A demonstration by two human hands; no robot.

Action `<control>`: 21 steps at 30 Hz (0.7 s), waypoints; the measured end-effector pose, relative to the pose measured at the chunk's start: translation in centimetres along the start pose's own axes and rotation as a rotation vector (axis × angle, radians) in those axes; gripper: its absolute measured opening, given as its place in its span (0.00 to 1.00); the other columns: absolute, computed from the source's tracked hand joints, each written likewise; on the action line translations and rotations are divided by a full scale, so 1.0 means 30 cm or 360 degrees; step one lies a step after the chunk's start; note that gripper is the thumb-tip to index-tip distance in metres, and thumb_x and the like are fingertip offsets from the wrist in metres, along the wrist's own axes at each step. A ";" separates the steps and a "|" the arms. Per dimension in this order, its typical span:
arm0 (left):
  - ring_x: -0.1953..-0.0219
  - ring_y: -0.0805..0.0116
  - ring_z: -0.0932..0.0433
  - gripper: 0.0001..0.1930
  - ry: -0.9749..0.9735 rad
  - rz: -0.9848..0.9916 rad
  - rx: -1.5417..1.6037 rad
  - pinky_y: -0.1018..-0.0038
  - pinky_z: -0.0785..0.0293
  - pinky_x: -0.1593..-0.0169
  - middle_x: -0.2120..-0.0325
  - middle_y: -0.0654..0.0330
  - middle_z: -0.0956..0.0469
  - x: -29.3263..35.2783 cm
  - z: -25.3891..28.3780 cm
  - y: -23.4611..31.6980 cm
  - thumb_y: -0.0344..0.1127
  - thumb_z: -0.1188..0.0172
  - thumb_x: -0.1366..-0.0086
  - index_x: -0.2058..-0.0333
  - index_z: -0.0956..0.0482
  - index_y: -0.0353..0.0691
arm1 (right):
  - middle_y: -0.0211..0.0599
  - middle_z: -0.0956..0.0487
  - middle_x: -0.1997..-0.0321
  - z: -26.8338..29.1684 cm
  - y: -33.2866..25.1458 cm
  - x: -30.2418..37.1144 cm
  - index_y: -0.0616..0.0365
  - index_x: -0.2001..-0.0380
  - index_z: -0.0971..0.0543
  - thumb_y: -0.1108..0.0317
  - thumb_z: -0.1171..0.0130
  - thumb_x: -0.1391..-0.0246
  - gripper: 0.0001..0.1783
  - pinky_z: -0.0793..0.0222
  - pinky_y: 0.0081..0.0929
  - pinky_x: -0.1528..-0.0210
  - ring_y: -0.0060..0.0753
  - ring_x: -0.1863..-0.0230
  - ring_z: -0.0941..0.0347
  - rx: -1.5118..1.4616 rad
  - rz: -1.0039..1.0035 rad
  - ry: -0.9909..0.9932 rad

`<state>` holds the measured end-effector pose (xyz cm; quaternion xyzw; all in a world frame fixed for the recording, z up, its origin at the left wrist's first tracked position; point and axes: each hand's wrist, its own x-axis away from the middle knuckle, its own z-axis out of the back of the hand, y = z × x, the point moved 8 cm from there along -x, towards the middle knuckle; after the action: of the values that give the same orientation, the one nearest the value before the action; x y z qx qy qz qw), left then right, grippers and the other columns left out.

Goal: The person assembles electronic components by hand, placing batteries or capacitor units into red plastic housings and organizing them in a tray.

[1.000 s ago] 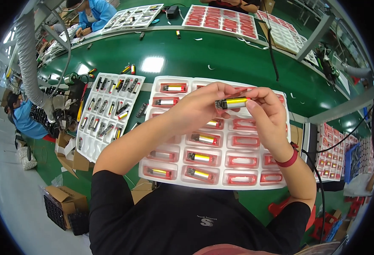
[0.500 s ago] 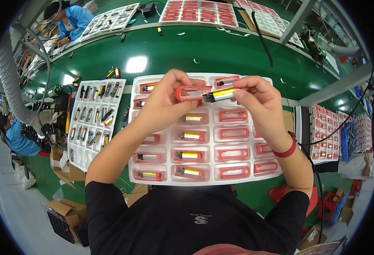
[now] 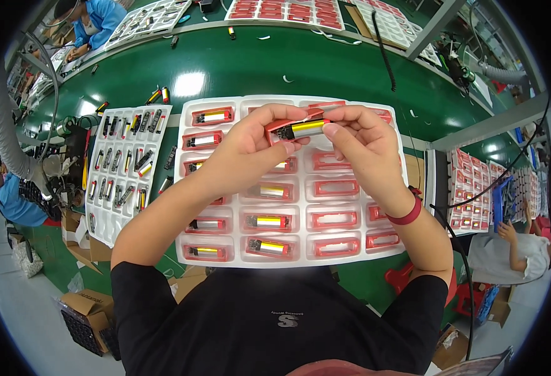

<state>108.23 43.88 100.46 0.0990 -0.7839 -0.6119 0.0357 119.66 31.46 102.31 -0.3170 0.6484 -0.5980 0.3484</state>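
Observation:
Above the far half of a white compartment tray (image 3: 275, 264), my two hands meet around one small device. My left hand (image 3: 250, 147) grips a red plastic shell (image 3: 273, 129) between thumb and fingers. Pinched by my right hand (image 3: 369, 144) is a silver and yellow battery module (image 3: 306, 129) with a dark circuit end. The module lies against the shell; how deep it sits in it I cannot tell. Compartments below hold empty red shells (image 3: 350, 220) at the right and shells with battery modules (image 3: 269, 222) at the left. My hands hide several far compartments.
A second white tray (image 3: 103, 233) of loose modules stands at the left. Across the green table (image 3: 225, 69) are more trays and a person in blue (image 3: 105, 22). A black cable (image 3: 457, 235) hangs near my right arm. At the right another person (image 3: 501, 255) shows beside stacked trays (image 3: 466, 188).
The battery module has come left from beside the red shell to lie against it, and my hands have drawn together. The whole view has shifted slightly.

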 end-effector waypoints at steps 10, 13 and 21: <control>0.47 0.74 0.22 0.23 -0.0071 0.0122 0.0080 0.77 0.23 0.48 0.43 0.58 0.27 0.003 -0.010 -0.006 0.23 0.43 0.28 0.36 0.35 0.35 | 0.29 0.18 0.56 -0.023 0.013 0.008 0.63 0.51 0.21 0.74 0.39 0.35 0.11 0.29 0.13 0.63 0.12 0.60 0.23 0.0077 0.0165 0.0057; 0.45 0.70 0.22 0.24 -0.0085 0.0141 0.0036 0.71 0.22 0.43 0.39 0.56 0.29 -0.005 -0.013 -0.009 0.24 0.43 0.28 0.35 0.36 0.35 | 0.28 0.18 0.56 -0.013 0.006 0.002 0.63 0.51 0.21 0.74 0.39 0.34 0.10 0.29 0.13 0.64 0.12 0.60 0.23 0.0111 0.0195 0.0094; 0.45 0.70 0.22 0.22 -0.0082 0.0075 -0.0113 0.71 0.23 0.42 0.40 0.57 0.28 -0.058 -0.026 0.023 0.26 0.47 0.25 0.35 0.36 0.35 | 0.30 0.17 0.54 0.024 -0.028 -0.023 0.63 0.53 0.20 0.74 0.38 0.35 0.10 0.27 0.13 0.62 0.13 0.60 0.24 0.0095 0.0270 0.0142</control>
<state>110.00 43.65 101.43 0.0634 -0.7644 -0.6407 0.0334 120.64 31.56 103.16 -0.2235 0.6696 -0.5990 0.3779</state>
